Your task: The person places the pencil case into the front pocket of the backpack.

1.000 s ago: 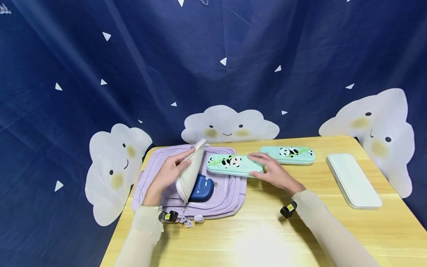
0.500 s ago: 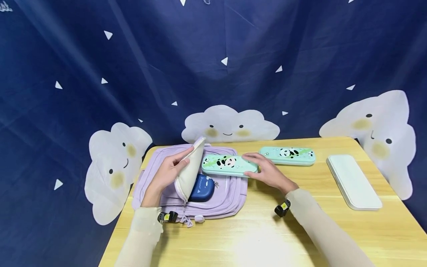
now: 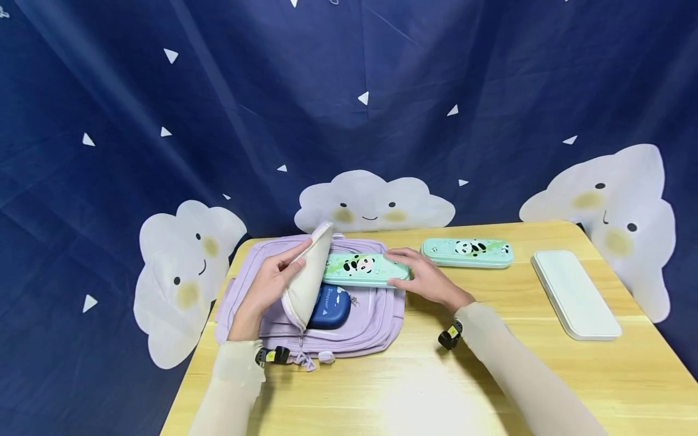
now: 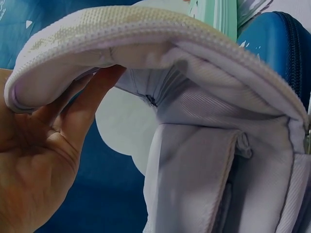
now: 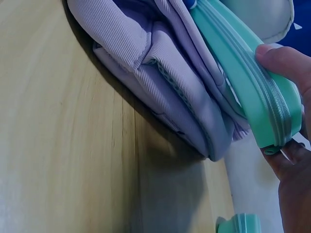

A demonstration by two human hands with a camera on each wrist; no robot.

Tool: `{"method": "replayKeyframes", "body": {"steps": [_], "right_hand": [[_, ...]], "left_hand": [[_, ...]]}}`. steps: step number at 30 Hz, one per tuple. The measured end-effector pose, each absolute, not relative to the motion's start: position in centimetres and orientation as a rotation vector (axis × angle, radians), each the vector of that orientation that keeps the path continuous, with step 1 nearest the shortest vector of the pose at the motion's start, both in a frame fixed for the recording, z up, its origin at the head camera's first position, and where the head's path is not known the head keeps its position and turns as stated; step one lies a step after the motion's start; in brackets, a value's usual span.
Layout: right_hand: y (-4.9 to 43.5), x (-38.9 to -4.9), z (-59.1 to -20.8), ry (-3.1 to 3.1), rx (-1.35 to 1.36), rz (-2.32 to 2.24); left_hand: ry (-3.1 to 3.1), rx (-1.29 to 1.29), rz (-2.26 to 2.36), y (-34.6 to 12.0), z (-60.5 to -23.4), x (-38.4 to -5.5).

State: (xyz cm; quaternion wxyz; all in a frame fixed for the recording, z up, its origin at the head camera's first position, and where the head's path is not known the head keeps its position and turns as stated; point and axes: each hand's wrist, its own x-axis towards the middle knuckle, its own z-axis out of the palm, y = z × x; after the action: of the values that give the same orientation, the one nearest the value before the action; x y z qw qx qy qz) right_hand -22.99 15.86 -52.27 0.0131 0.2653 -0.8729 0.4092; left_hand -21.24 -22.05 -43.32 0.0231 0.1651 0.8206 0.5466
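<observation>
Left hand [image 3: 268, 287] first: it's pinching the edge of a cream-lined flap [image 3: 309, 287] between thumb and fingers, so the flap stands up off the lavender bag [image 3: 391, 318]. The left wrist view shows zipper teeth running along that flap's edge. Right hand [image 3: 425, 275] has a grasp on a mint panda case [image 3: 354, 269], thumb on one side and fingers on the other, near the case's right end.

That case is over the bag, with its left end tucked behind the flap in the head view. Can't tell how deep into the pocket it sits, or whether it's resting on anything. A zipper runs around its side in the right wrist view and looks done up, so whatever's in it is hidden.

Just below it there's a navy case [image 3: 329, 307] with "Dinosaur" printed on it, lying at the opened pocket and partly covered by the flap. It's zipped too, contents hidden. Triangle zip charms [image 3: 305, 362] hang off the bag's near edge.

Further out, a second mint panda case [image 3: 474, 253] lies on the wooden table [image 3: 436, 375], beyond the right hand. A white box [image 3: 577, 295] is well off to the right, its top covered over. Behind everything hangs a dark blue curtain [image 3: 327, 85] with smiling clouds.
</observation>
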Motion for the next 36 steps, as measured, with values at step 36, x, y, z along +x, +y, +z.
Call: {"method": "replayKeyframes", "body": {"steps": [36], "right_hand": [[10.6, -24.9, -52.4, -2.735, 0.868, 1.283]], "left_hand": [[2.506, 0.536, 1.77, -22.4, -43.6, -20.9]]}}
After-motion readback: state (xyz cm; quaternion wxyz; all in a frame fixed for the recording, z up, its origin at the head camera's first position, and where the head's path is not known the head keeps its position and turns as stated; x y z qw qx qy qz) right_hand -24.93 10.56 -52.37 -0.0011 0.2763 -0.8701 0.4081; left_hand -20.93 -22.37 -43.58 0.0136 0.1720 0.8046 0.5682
